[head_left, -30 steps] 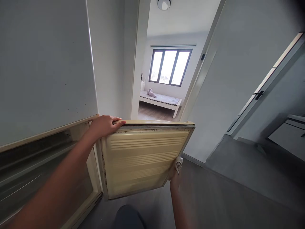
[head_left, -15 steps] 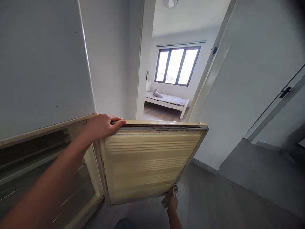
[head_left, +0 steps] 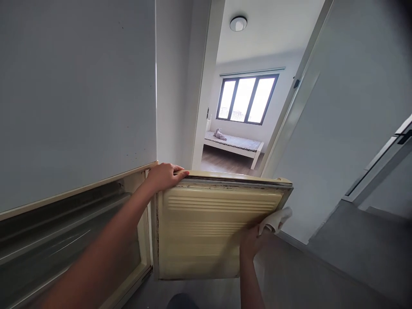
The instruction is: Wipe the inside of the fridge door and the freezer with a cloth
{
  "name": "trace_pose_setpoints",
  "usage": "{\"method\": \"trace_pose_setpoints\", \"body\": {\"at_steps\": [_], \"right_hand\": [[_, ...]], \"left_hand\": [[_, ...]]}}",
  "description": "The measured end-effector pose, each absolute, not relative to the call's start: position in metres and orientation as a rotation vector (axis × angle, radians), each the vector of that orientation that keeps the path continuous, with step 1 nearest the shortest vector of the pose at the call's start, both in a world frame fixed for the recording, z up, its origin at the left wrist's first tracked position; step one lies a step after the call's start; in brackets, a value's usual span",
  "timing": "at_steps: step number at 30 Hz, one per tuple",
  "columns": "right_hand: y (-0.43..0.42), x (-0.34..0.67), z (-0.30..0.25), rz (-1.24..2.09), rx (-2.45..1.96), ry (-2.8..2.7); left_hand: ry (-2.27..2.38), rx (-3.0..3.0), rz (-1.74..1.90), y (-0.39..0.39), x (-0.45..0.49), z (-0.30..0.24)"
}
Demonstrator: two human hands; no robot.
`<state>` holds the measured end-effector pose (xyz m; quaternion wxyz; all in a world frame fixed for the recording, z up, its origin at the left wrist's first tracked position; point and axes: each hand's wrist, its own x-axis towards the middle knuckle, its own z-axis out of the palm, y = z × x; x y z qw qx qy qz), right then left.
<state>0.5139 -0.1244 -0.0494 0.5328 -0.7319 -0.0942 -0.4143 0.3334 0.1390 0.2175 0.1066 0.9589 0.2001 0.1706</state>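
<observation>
An old cream fridge door (head_left: 206, 231) hangs open, its ribbed inner face toward me and dark grime along its top seal. My left hand (head_left: 164, 176) grips the door's top edge near the hinge side. My right hand (head_left: 252, 240) presses a white cloth (head_left: 275, 219) against the door's right edge. The open lower compartment (head_left: 74, 231) of the fridge lies to the left, with the white upper door (head_left: 77, 94) above it.
An open doorway (head_left: 238, 124) straight ahead leads into a bedroom with a bed (head_left: 234, 143) and a window (head_left: 246, 98). A white wall (head_left: 347, 107) stands to the right, and grey floor (head_left: 337, 266) runs below it. A dark door handle (head_left: 404, 136) shows at far right.
My right hand with the cloth has moved from the door's lower right corner up along its right edge. My view has shifted left, and my left hand keeps its hold on the top.
</observation>
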Motion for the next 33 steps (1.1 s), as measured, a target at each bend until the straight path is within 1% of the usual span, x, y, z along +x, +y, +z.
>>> {"method": "trace_pose_setpoints", "body": {"at_steps": [3,5,8,13,20,24,27,30,33], "right_hand": [[-0.095,0.512,0.006,-1.157,-1.691,-0.341],[-0.072,0.5,0.023,-1.229,-1.737,-0.483],[-0.034,0.47,0.028,-1.283,-1.775,-0.687],[0.021,0.41,0.032,-1.19,-1.836,-1.049],[0.051,0.384,0.048,-1.153,-1.903,-1.446],[0.048,0.388,0.033,-1.107,-1.871,-1.674],[0.041,0.388,0.009,-1.064,-1.875,-1.766],[0.033,0.385,-0.029,-1.013,-1.921,-1.845],[0.025,0.382,-0.081,-0.87,-2.023,-2.004]], "left_hand": [[0.523,2.827,0.485,0.142,0.334,0.218],[0.484,2.806,0.431,0.144,0.334,0.221],[0.455,2.784,0.344,0.146,0.334,0.227],[0.457,2.773,0.276,0.145,0.335,0.238],[0.45,2.763,0.276,0.146,0.335,0.237],[0.412,2.756,0.309,0.148,0.334,0.232],[0.413,2.755,0.326,0.147,0.333,0.231],[0.405,2.75,0.33,0.144,0.331,0.232],[0.413,2.739,0.307,0.143,0.329,0.234]]}}
